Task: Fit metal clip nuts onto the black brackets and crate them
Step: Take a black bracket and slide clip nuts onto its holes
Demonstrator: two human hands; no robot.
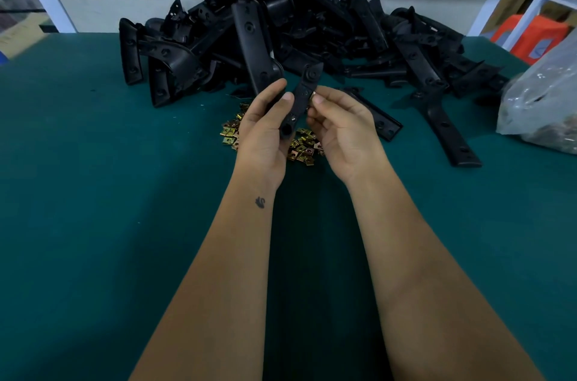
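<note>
Bracket (302,99) gripped upright in left hand (265,127) above surface (93,193), long axis tilting away; clip nut (313,95) pinched by right hand (343,127) against its right edge, loose nuts (301,148) heaped beneath.

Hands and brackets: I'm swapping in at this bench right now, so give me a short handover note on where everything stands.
Left hand grips one black bracket, held up over the green table.
Right hand pinches a small clip nut against the bracket's right edge; whether it is seated yet cannot be told.
Loose clip nuts lie in a heap on the table under the hands.
Bracket pile sits at the back of the table, with a few strays lying to its right.
Clear plastic bag at the right edge.
No crate in view, so nothing shows as crated. Left: finish this bracket, work through the pile, crate them.
</note>
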